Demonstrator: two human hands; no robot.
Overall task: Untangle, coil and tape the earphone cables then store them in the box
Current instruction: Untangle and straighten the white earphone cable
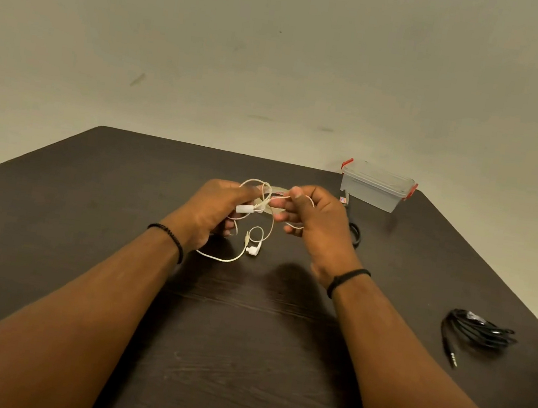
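Observation:
Both hands hold a white earphone cable [257, 237] above the middle of the dark table [86, 212]. My left hand [215, 210] grips the cable by its white inline remote, and loops hang down from it with a white earbud dangling. My right hand [314, 217] pinches a strand of the same cable between thumb and fingers. A roll of clear tape [277, 193] lies on the table just behind the hands, partly hidden. The clear box [375, 187] with red latches stands closed at the far right.
A coiled black earphone cable [477, 331] with its jack plug lies near the table's right edge. Another black cable [355, 233] shows partly behind my right hand. A small object with a red label [344, 199] sits beside the box.

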